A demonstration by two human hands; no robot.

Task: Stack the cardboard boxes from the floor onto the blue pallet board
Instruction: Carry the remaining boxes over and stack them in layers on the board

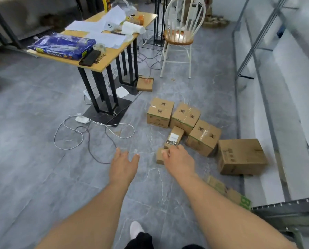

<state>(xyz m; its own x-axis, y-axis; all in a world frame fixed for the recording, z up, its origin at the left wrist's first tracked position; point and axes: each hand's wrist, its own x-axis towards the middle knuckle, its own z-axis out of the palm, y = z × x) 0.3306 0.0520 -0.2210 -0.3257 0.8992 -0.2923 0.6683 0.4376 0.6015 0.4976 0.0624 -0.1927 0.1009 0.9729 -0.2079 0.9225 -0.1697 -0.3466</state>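
Grey floor: hands relaxed, right hand (179, 159) over small box (160, 156); long box (174, 138) points away.

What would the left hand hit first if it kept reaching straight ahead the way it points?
Probably bare floor: the left hand points forward and down with open fingers, and nothing lies just ahead. The white cable is the nearest thing beyond, though depth is unclear.

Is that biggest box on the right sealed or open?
Shut, as far as shown: the biggest box has flat, closed faces with no raised flaps. Tape cannot be made out.
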